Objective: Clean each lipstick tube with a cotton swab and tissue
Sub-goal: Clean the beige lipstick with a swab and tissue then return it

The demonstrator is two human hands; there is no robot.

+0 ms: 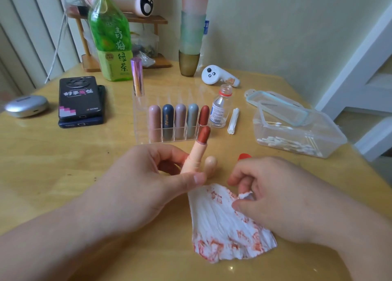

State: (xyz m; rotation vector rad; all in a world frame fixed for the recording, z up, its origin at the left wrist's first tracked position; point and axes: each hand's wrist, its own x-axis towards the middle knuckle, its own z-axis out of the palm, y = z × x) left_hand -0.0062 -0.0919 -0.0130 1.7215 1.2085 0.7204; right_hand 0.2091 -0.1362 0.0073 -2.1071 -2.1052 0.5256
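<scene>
- Room for moving lies mostly at the left front of the wooden table (63, 164), where bare wood stretches between the stacked phones (79, 98) and the left forearm.
- The table's right edge runs diagonally just past the clear swab box (331, 136), which sits near that edge with its lid ajar.
- Ahead of the hands, the acrylic organizer (139, 123) stands close, with five capped lipsticks in its front row and a small bottle (219, 110) just beside it.
- The left hand (148, 181) grips the open lipstick (198, 151) by its peach tube between thumb and fingers. It tilts up and away, showing a brick-red bullet.
- The matching peach cap (210, 166) stands upright on the table just beside the tube.
- The right hand (273, 198) pinches a raised corner of the tissue (220, 227), which lies flat, white and heavily smeared with red marks.
</scene>
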